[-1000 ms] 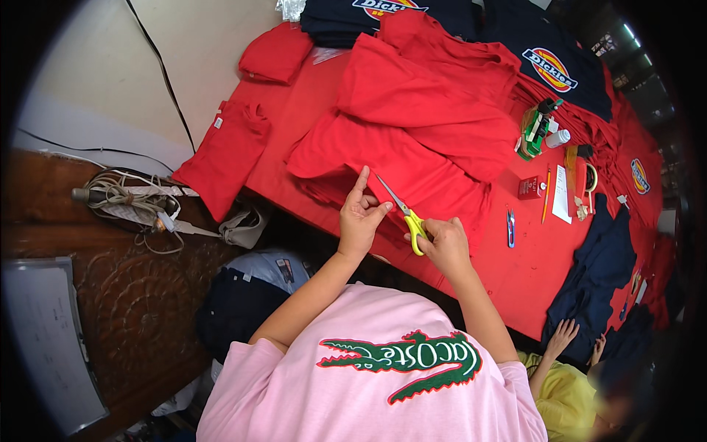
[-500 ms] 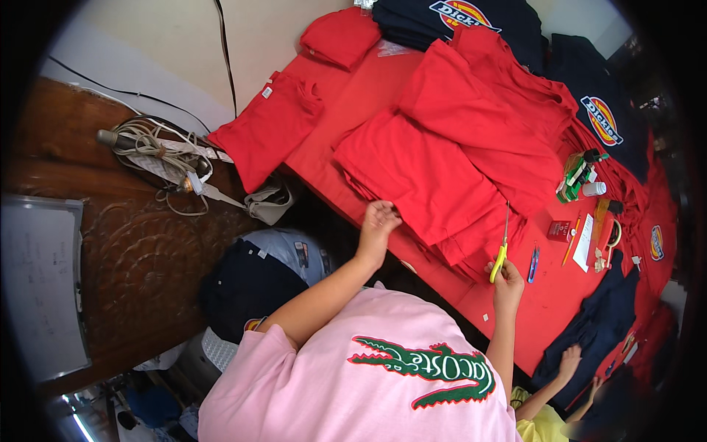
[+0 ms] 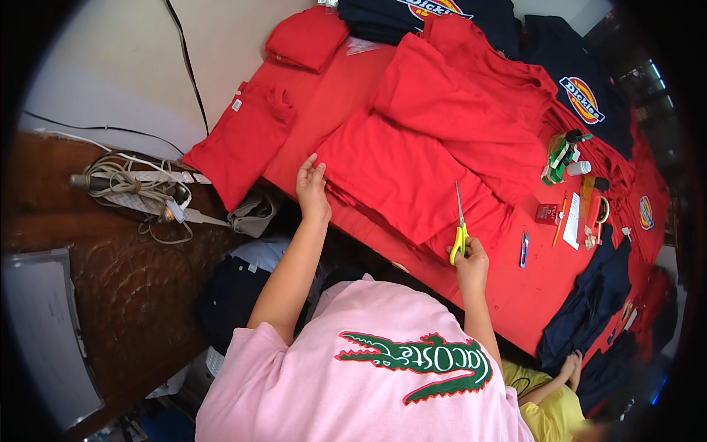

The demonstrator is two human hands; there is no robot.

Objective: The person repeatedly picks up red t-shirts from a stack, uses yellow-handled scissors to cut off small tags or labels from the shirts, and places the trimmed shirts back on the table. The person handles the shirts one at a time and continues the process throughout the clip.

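Note:
In my right hand [image 3: 471, 259] is a pair of scissors [image 3: 459, 239] with yellow handles, closed around the grip. Its blades point away from me over the near edge of a stack of red shirts [image 3: 390, 173]. My left hand [image 3: 312, 193] reaches to the stack's left corner, fingers extended and slightly apart at the cloth's edge. Whether the fingertips touch the fabric is hard to make out. Another loose red shirt [image 3: 471, 103] lies crumpled over the stack.
Folded red shirts [image 3: 247, 136] lie at the table's left edge, and dark blue shirts [image 3: 582, 74] at the back. A blue thread snipper [image 3: 524, 249], a red box [image 3: 546, 214] and a pencil sit at right. A co-worker's hands [image 3: 571, 368] rest near dark cloth.
My left hand has moved left and away from me along the shirt stack to its corner. The scissors remain in my right hand, near the stack's edge. The view has shifted slightly.

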